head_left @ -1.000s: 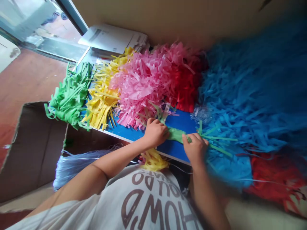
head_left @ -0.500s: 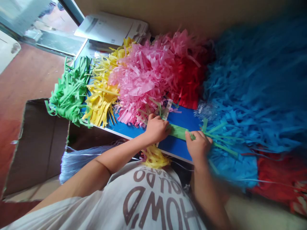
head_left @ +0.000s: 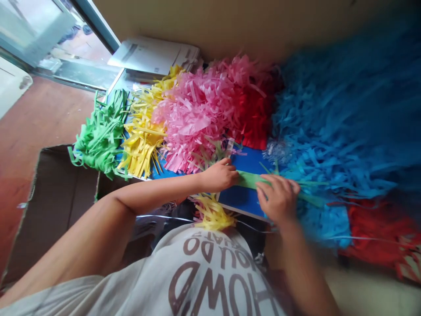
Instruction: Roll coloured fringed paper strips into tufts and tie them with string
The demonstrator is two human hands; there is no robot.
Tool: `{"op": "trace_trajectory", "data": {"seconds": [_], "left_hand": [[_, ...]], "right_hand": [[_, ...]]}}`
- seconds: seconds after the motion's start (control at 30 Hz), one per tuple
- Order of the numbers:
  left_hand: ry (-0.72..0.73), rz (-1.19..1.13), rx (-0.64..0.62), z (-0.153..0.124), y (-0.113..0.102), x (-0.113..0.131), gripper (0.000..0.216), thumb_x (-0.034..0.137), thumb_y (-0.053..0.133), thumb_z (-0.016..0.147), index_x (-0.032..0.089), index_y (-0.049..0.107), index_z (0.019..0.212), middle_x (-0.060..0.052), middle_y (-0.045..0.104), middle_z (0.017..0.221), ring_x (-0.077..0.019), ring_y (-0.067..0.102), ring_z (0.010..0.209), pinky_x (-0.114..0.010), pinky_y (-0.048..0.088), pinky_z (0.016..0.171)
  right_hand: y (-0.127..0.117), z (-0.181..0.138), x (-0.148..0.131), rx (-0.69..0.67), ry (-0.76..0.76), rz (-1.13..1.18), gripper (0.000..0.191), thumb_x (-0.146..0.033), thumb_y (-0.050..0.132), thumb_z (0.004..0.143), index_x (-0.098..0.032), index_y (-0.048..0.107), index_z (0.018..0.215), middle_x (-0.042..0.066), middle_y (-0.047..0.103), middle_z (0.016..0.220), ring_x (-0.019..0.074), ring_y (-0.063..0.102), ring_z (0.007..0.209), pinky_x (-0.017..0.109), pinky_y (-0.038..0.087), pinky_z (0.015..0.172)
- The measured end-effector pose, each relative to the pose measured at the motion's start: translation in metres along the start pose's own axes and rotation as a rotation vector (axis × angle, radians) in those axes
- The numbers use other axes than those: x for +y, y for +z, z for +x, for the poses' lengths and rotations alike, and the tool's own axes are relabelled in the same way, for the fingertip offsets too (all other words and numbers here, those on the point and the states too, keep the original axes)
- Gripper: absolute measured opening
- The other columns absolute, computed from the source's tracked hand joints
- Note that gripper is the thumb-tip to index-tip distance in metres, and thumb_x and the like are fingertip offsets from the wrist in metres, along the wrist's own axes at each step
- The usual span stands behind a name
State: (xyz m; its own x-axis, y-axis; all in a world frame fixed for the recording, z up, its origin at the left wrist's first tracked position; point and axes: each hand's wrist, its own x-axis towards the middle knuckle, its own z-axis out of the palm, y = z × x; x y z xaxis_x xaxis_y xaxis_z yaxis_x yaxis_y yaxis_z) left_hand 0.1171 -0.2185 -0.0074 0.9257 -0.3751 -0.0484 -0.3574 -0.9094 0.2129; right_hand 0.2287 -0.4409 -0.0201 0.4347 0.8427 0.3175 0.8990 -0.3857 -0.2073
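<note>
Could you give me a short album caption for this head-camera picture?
Both hands, left hand and right hand, press a green paper strip on a blue table amid bright fringe piles.

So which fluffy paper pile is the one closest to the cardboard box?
The green pile. It sits at the far left end of the blue table, right above the open cardboard box; the yellow pile and pink pile lie farther right.

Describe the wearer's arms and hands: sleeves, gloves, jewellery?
Both forearms are bare to above the elbow. No gloves, watch or rings show on the left hand or right hand. The right arm is motion-blurred, so fine detail there is unclear. A pale grey T-shirt with large brown lettering covers the torso.
</note>
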Motion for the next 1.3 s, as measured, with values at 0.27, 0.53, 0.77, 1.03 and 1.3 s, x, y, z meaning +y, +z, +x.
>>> {"op": "trace_trajectory", "data": {"seconds": [0.27,0.53,0.77,1.03,1.3], "left_hand": [[-0.006,0.099,0.138,-0.003,0.003,0.007,0.021,0.032,0.055,0.090,0.019,0.071,0.091,-0.006,0.070,0.088,-0.0282,0.055,0.109,-0.061,0.012,0.121],[-0.079,0.146,0.294,-0.015,0.027,-0.003,0.026,0.018,0.047,0.096,0.023,0.071,0.088,-0.001,0.072,0.090,-0.0196,0.060,0.107,-0.057,0.013,0.123],[-0.217,0.053,0.277,-0.022,0.020,-0.002,0.018,0.024,0.054,0.094,0.025,0.070,0.088,-0.001,0.072,0.088,-0.0214,0.058,0.105,-0.056,0.019,0.116],[-0.430,-0.071,0.221,-0.009,0.014,0.000,0.028,0.033,0.053,0.095,0.021,0.068,0.075,-0.004,0.069,0.078,-0.0218,0.056,0.091,-0.047,0.032,0.096],[-0.493,-0.028,0.162,-0.003,0.019,-0.005,0.033,0.036,0.054,0.093,0.019,0.066,0.067,-0.005,0.068,0.071,-0.0220,0.056,0.083,-0.045,0.032,0.085]], "right_hand": [[0.008,0.003,0.020,-0.025,-0.063,0.125,0.013,-0.023,0.062,0.090,-0.025,0.071,0.081,-0.001,0.076,0.097,0.0222,0.062,0.111,0.046,0.025,0.108],[0.004,0.001,0.015,0.051,-0.113,0.073,0.015,-0.015,0.063,0.087,-0.026,0.071,0.093,-0.002,0.076,0.105,0.0248,0.059,0.115,0.049,0.023,0.110],[0.018,0.002,0.021,0.025,-0.075,0.159,0.015,-0.023,0.063,0.092,-0.027,0.072,0.082,-0.003,0.075,0.086,0.0171,0.063,0.089,0.040,0.028,0.099],[0.027,0.020,0.032,-0.159,0.129,0.164,0.019,-0.031,0.065,0.090,-0.025,0.069,0.072,-0.002,0.073,0.079,0.0188,0.059,0.084,0.035,0.027,0.079],[0.027,0.028,0.028,-0.208,0.202,0.110,0.022,-0.032,0.066,0.085,-0.024,0.066,0.064,-0.002,0.071,0.072,0.0191,0.056,0.079,0.034,0.024,0.073]]}}
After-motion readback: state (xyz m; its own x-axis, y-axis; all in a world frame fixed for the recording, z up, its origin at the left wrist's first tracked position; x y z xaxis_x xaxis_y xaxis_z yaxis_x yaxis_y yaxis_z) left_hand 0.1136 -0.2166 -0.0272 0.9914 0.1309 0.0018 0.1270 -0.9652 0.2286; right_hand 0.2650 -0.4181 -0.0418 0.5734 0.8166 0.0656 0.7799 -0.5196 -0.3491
